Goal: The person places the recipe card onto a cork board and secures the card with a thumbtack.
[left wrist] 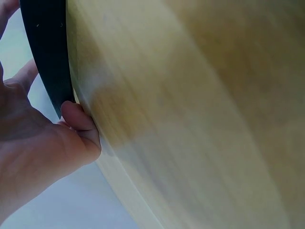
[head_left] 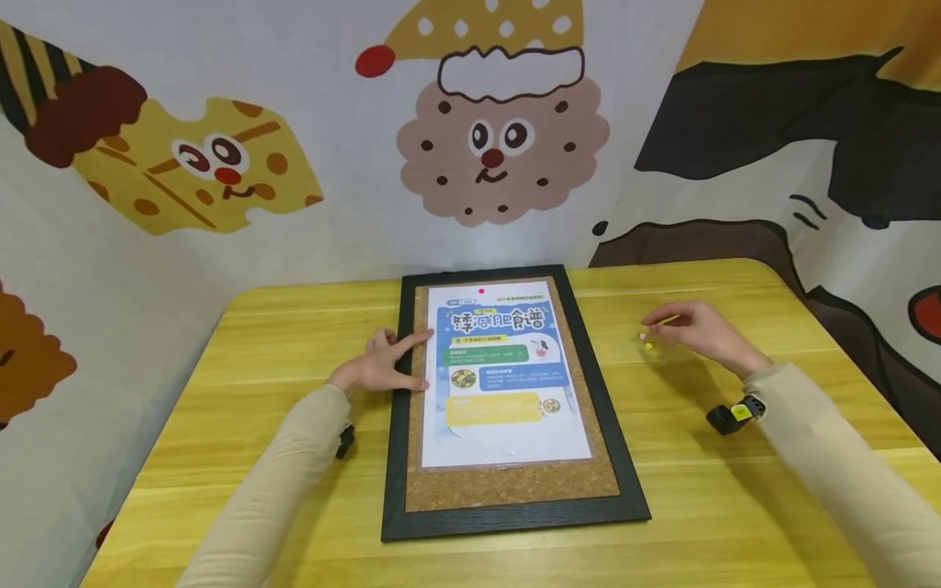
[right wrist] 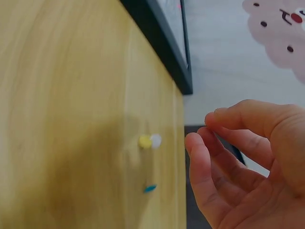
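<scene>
A cork board [head_left: 515, 488] in a black frame [head_left: 515, 520] lies on the table. On it is a printed sheet [head_left: 470, 447] with blue, green and yellow panels and a red pin [head_left: 481, 291] at its top. My left hand [head_left: 382, 363] rests across the frame's left side, thumb and forefinger spread to the sheet's left edge. Right of the board, my right hand [head_left: 694, 331] hovers with bent fingers, thumb and forefinger slightly apart and nothing visible between them. Near its fingertips are a white pin [right wrist: 156, 140], a yellow pin [right wrist: 145, 141] and a blue pin [right wrist: 150, 188].
The yellow wood-grain table [head_left: 294, 351] extends on both sides of the board. Behind it hangs a white cloth [head_left: 353, 237] with cartoon food figures. A black wrist camera [head_left: 728, 418] sits below my right wrist.
</scene>
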### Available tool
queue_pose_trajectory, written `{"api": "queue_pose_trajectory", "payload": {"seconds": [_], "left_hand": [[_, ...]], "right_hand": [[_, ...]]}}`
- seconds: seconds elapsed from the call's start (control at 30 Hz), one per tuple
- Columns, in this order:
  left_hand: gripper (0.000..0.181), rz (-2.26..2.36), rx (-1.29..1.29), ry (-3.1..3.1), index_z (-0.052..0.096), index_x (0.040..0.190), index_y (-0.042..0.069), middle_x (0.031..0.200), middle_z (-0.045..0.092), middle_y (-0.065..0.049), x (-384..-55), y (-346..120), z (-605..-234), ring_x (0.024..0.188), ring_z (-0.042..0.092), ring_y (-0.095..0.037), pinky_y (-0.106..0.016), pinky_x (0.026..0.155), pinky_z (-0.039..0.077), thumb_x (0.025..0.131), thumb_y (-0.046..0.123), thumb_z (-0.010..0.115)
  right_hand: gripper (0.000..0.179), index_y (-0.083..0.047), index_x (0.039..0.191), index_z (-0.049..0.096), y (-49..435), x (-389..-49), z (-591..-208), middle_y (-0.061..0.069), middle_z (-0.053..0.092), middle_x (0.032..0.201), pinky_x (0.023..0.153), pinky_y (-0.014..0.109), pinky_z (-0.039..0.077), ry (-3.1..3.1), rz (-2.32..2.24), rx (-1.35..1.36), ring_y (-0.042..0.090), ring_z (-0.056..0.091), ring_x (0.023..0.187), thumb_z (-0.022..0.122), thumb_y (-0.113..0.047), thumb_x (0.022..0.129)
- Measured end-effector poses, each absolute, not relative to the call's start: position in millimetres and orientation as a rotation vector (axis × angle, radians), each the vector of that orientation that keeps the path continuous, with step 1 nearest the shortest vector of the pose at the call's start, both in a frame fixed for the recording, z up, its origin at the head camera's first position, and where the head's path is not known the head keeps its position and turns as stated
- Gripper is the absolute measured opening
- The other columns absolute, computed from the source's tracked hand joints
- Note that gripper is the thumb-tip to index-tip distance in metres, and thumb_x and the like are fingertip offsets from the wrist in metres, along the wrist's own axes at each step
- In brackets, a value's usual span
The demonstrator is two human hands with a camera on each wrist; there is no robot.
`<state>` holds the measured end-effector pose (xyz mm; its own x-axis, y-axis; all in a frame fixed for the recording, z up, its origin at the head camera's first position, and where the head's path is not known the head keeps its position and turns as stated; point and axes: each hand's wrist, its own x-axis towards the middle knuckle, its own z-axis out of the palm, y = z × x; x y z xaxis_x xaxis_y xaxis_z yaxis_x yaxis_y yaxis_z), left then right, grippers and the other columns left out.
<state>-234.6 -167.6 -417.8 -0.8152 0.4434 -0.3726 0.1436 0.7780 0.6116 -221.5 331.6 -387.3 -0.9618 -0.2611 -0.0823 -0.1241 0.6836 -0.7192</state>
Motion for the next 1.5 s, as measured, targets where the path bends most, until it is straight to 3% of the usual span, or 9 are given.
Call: {"api": "queue_pose_trajectory", "payload": {"seconds": [0.3, 0.53, 1.2, 1.5], "left_hand": [[0.094, 0.789, 0.415, 2.47, 0.021, 0.156, 0.029, 0.142, 0.005, -0.027, -234, -169, -418, 0.119, 0.016, -0.041, -0.062, 0.092, 0.027, 0.081, 0.045, 0.076], [0.093, 0.772, 0.396, 2.471, 0.021, 0.156, 0.03, 0.144, 0.004, -0.027, -232, -169, -417, 0.12, 0.016, -0.04, -0.062, 0.093, 0.027, 0.082, 0.045, 0.075], [0.093, 0.787, 0.424, 2.472, 0.021, 0.156, 0.03, 0.141, 0.008, -0.026, -233, -167, -421, 0.117, 0.017, -0.04, -0.06, 0.092, 0.027, 0.082, 0.045, 0.075], [0.092, 0.778, 0.444, 2.473, 0.02, 0.156, 0.028, 0.139, 0.009, -0.027, -233, -168, -418, 0.114, 0.018, -0.04, -0.059, 0.09, 0.028, 0.083, 0.045, 0.074]], "right_hand": [[0.036, 0.006, 0.123, 0.061, 353, -220, -398, 0.026, 0.057, 0.124, 0.075, 0.031, 0.049, 2.752, -1.091, -0.186, 0.032, 0.061, 0.1, 0.06, -0.018, 0.097], [0.034, 0.009, 0.119, 0.062, 358, -219, -410, 0.028, 0.06, 0.118, 0.068, 0.031, 0.051, 2.753, -1.149, -0.16, 0.019, 0.063, 0.084, 0.061, -0.016, 0.096], [0.031, 0.006, 0.12, 0.063, 369, -216, -438, 0.026, 0.06, 0.119, 0.069, 0.019, 0.045, 2.843, -1.187, -0.211, 0.002, 0.055, 0.088, 0.061, -0.013, 0.096], [0.025, 0.007, 0.116, 0.064, 366, -217, -443, 0.024, 0.062, 0.111, 0.069, 0.018, 0.044, 2.859, -1.235, -0.212, 0.005, 0.056, 0.083, 0.06, -0.007, 0.095]]}}
